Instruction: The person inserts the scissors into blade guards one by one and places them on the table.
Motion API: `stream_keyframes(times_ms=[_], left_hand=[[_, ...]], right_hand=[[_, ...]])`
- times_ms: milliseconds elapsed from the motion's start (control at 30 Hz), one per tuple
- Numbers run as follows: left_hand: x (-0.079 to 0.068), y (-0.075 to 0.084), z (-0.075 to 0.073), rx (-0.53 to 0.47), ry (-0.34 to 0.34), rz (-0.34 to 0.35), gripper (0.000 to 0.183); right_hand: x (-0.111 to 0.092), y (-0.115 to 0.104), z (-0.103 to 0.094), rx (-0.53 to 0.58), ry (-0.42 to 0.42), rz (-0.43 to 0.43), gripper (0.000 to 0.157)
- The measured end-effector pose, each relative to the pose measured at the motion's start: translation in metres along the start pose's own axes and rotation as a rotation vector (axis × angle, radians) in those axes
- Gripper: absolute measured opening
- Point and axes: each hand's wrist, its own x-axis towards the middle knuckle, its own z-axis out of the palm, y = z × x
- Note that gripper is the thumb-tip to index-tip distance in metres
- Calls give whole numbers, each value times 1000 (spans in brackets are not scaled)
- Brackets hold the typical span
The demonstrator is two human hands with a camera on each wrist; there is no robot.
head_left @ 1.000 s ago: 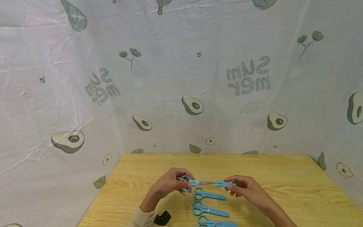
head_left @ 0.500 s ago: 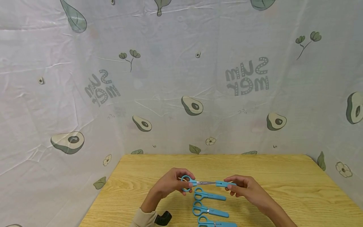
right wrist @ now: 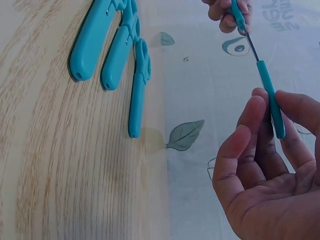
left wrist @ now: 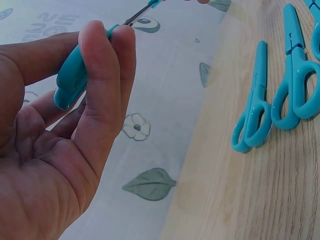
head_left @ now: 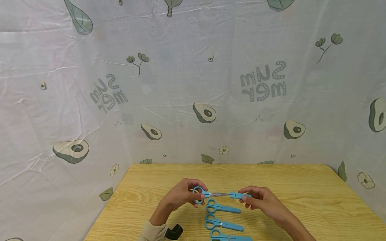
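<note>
My left hand (head_left: 184,193) pinches the light-blue handles of a pair of scissors (head_left: 215,194), whose metal blades point to the right. Opposite it, my right hand (head_left: 261,198) holds a blue blade cover (head_left: 237,195) between thumb and fingers. The blade tips reach the mouth of the cover, and most of the blade length shows bare. In the right wrist view the cover (right wrist: 270,97) lies in line with the blades. Both hands are above the table. In the left wrist view the handle (left wrist: 72,77) sits between thumb and fingers.
Just below the hands, three more blue scissors lie in a column on the wooden table (head_left: 144,187), the top pair (head_left: 223,206), the middle pair (head_left: 223,222) and the bottom pair (head_left: 230,236), each with its blades covered. A patterned sheet (head_left: 181,83) hangs behind the table.
</note>
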Motion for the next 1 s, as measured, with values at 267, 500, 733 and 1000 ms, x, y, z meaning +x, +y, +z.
stream_keyframes(times_ms=[267,500,733,1000], left_hand=[[0,-1,1,7,-9,8,24],[1,0,2,-12,-19,10,24],[1,1,2,-7,-28,16,27],[2,0,1,-17,-16,3,29]], right_hand=[[2,0,5,1,-12,-10,44],[10,-4,13,-6,-25,-29,45],[13,-4,17,9,-43,-39,42],[13,-5,17,5,-35,-36,43]])
